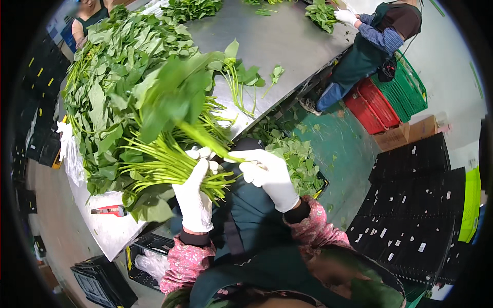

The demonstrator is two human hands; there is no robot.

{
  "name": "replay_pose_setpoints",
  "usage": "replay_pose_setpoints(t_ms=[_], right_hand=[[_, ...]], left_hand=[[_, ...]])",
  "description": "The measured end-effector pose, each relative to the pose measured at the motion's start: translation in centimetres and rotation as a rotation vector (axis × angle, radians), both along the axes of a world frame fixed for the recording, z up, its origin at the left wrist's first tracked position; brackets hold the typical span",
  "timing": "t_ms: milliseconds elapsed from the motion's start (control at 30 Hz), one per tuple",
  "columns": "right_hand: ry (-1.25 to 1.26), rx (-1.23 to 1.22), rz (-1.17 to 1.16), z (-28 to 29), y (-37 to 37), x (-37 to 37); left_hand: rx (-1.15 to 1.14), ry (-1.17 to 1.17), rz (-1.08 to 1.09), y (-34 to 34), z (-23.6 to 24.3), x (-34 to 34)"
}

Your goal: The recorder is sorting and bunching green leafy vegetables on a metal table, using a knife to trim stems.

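My white-gloved left hand (197, 192) is wrapped round a bunch of long green stems (159, 161) near the table's front edge. Beside it my right hand (262, 177) pinches a stalk (215, 143) whose leaves (169, 97) are smeared by motion over the pile. A large heap of leafy greens (113, 66) covers the left part of the metal table (267, 51). A few loose sprigs (244, 87) lie to its right. A red box cutter (108, 210) rests on the table's near-left corner.
Co-workers stand at the far left (90, 23) and right (375, 46), the latter holding greens. Red (362, 108) and green (411, 90) crates stand at right, near stacked black crates (400, 220). A crate of leaves (298, 164) is below the table edge; plastic bags (72, 154) hang at left.
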State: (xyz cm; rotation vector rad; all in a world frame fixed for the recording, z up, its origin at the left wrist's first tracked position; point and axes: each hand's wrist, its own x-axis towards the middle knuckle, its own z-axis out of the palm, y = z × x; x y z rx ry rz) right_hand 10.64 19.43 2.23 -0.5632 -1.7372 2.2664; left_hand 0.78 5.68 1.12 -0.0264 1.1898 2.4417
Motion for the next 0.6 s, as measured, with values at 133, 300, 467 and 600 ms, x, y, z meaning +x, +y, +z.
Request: replay_pose_setpoints(t_ms=[133,300,467,600], right_hand=[[0.080,-0.069,-0.016,-1.2,-0.6,-0.8],[0.177,0.785,-0.123,-2.9,-2.1,-1.3],[0.147,0.993,-0.113,-3.7,-2.2,-1.8],[0.059,1.326,-0.200,-3.4,-2.5,-2.3]], left_hand=[[0.066,-0.010,-0.055,-0.2,-1.6,0.2],[0.075,-0.089,-0.180,0.1,-1.5,0.2],[-0.048,-0.003,-0.028,-0.3,-2.5,0.3],[-0.168,0.137,0.146,-0.4,-0.8,1.2]])
